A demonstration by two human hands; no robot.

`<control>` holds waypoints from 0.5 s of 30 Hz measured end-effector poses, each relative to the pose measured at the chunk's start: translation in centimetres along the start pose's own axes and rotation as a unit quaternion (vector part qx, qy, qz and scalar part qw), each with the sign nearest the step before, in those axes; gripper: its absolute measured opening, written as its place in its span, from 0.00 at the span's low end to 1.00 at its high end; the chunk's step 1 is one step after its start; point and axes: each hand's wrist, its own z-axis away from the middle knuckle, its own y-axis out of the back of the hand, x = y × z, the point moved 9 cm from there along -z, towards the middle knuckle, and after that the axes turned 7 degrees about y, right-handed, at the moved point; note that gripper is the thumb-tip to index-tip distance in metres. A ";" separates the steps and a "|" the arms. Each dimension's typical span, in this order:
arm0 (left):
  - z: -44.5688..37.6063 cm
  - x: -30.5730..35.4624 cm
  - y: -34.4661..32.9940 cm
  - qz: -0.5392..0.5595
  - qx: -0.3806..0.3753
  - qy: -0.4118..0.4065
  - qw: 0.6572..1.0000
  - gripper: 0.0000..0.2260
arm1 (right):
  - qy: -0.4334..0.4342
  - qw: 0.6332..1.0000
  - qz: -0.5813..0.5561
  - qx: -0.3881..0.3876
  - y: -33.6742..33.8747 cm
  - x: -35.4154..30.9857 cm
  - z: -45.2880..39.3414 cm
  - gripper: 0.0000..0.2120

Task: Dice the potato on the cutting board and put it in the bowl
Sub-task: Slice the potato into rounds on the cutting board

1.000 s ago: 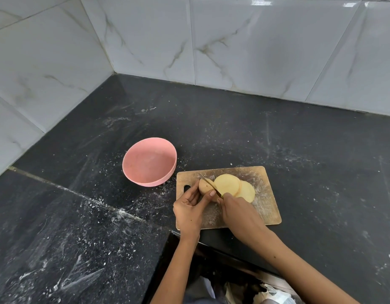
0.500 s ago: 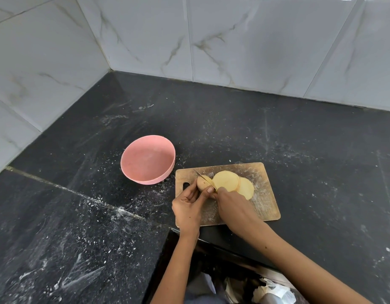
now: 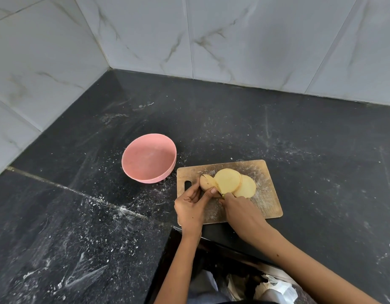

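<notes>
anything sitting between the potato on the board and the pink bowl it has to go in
Nothing visible does. The pink bowl sits just left of the cutting board, with only bare dusty counter between it and the potato.

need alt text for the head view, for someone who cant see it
A person slices a potato end on a wooden cutting board: the left hand holds it while the right hand works a knife through it. Two round slices lie beside the cut. A pink bowl holding no potato sits left of the board on a dark counter.

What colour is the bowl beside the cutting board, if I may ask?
The bowl is pink, seen in the head view.
</notes>
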 end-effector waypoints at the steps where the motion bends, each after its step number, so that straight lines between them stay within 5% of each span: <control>1: 0.0 0.0 0.0 -0.003 0.001 -0.001 1.000 0.22 | -0.003 1.000 -0.002 0.002 0.0 0.1 0.2 0.14; 15: 0.3 0.0 0.3 -0.032 -0.009 0.033 0.999 0.21 | -0.015 0.999 -0.039 0.018 -0.8 0.0 -0.1 0.15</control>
